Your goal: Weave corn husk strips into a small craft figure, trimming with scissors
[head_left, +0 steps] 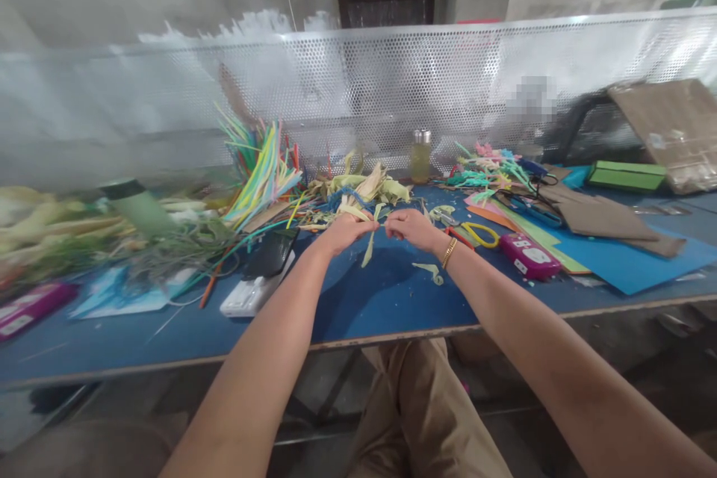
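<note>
Thin, pale-green husk strip (367,251) dangles over the blue table (386,306), pinched in the fingers of the left hand (350,230). The right hand (411,228) is curled in just beside it, can't really tell if those fingers have hold too. Rounded magenta case (529,256) sits off to the right.

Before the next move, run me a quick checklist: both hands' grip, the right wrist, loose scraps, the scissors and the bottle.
1. Left grip: ok; the left hand pinches, with a pale green strip hanging at its fingertips.
2. Right grip: cannot tell; the right hand is curled close to the left, but whether it holds anything is unclear.
3. Right wrist bare: not ok; it wears a gold bracelet.
4. No loose scraps nearby: not ok; a curled scrap lies by the right wrist.
5. Scissors put down: ok; the yellow-handled scissors lie on the table.
6. Bottle upright: ok; the bottle stands behind.
</note>
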Available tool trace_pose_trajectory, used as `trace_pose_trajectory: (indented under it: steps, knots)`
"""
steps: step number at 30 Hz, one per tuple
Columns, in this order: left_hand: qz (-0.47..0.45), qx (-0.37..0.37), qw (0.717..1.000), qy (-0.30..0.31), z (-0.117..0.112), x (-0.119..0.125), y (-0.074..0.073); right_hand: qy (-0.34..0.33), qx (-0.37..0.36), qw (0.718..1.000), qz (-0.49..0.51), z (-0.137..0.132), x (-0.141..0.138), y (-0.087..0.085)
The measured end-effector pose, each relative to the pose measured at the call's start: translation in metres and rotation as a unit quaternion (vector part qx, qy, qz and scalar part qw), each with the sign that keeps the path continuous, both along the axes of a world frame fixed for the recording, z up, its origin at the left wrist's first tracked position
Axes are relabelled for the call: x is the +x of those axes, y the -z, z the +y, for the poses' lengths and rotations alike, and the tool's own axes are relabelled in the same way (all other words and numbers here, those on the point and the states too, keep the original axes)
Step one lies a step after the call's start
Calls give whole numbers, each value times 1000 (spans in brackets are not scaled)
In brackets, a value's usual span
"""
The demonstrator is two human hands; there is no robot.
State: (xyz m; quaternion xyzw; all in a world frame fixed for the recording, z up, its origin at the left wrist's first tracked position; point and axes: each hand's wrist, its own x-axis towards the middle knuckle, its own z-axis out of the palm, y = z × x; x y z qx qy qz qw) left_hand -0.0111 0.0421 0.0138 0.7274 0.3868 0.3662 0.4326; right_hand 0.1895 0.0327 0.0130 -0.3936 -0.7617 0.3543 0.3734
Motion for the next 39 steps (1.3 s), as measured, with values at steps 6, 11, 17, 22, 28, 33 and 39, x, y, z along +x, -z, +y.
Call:
trace_pose_trajectory:
  steps: [6, 11, 17, 22, 28, 33, 39]
  knots:
    - [4, -23, 999, 41, -4, 2, 1, -36, -63, 996, 58, 4, 1, 6]
    - [-21, -109, 991, 77, -5, 12, 9, 29, -44, 992, 115, 11, -6, 19]
    - [-164, -146, 974, -49, 0, 23, 15, 118, -10, 974, 193, 13, -9, 18]
    - [-162, -59, 982, -72, 2, 28, 19, 152, 7, 970, 191, 11, -10, 15]
    - [-188, -55, 977, -84, 1, 36, 21, 168, 14, 962, 215, 12, -15, 18]
    - [-222, -77, 964, -122, 3, 42, 20, 217, 17, 949, 228, 11, -18, 16]
    - [-214, -116, 963, -114, 1, 46, 17, 235, 22, 943, 236, 13, -19, 18]
